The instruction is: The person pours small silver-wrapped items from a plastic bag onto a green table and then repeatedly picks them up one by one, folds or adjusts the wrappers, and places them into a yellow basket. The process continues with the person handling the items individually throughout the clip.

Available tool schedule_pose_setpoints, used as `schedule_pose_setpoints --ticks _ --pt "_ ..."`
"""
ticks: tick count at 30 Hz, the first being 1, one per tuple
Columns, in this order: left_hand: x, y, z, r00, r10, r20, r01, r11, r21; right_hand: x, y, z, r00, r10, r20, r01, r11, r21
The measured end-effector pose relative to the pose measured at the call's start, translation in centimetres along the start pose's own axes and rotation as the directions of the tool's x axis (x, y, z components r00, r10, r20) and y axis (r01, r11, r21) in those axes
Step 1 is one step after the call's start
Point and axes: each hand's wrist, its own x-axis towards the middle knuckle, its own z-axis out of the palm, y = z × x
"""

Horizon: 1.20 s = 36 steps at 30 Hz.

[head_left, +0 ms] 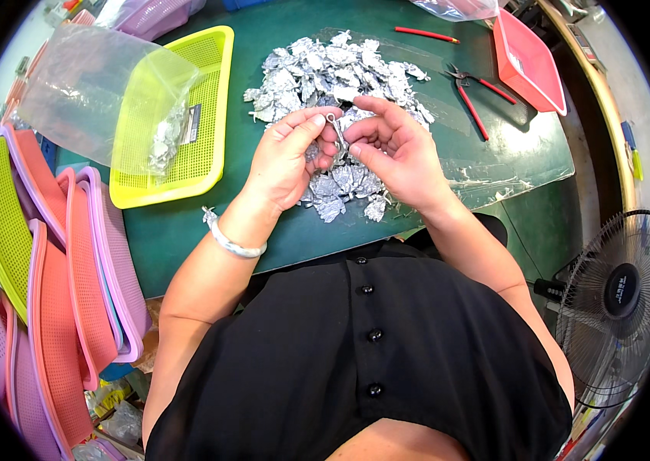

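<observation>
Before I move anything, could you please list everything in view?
Metal pieces: many, silver, heaped centrally
Table: one, green, under the heap
Looped metal piece: one, silver, over heap
Basket: one, lime, left of heap
Bag: one, clear, lying over basket
Pliers: one, red-handled, right of heap
Stick: one, red, beyond pliers
Tray: one, pink, table's far right
Stacked baskets: several, mixed colours, left of table
Fan: one, dark, right of person
Edge clutter: uncounted, mixed, picture rim
Bracelet: one, pale, left wrist
Top: one, black, on person
Left hand: one, bare, holding looped piece
Right hand: one, bare, beside that piece
</observation>
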Motion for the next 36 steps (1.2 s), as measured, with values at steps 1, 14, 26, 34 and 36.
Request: schedule_pose_setpoints --ticks 1,14,26,34,36 --pt "0.1 0.0 -0.2 1.000 -0.002 0.001 0.002 1.000 -0.016 0.0 0.0 0.0 1.000 0.007 0.006 -0.007 1.000 0.005" --pt "0.4 -0.6 -0.7 1.000 0.012 0.000 -0.012 1.000 0.017 -0.4 0.8 0.7 0.997 -0.073 -0.010 0.073 0.996 0.048" --pt "0.9 -0.3 -2.0 0.969 -0.053 0.240 0.133 0.935 -0.330 0.8 0.6 -2.3 0.949 -0.261 -0.176 0.153 0.870 -0.468" --pt "0.8 -0.2 -1.8 0.972 -0.086 0.220 0.165 0.913 -0.374 1.3 1.0 -2.7 0.898 -0.440 0.020 0.281 0.538 -0.795" --pt "0.8 -0.2 -1.5 0.973 -0.082 0.215 0.160 0.913 -0.376 1.3 0.7 -2.7 0.913 -0.408 0.006 0.255 0.559 -0.789"
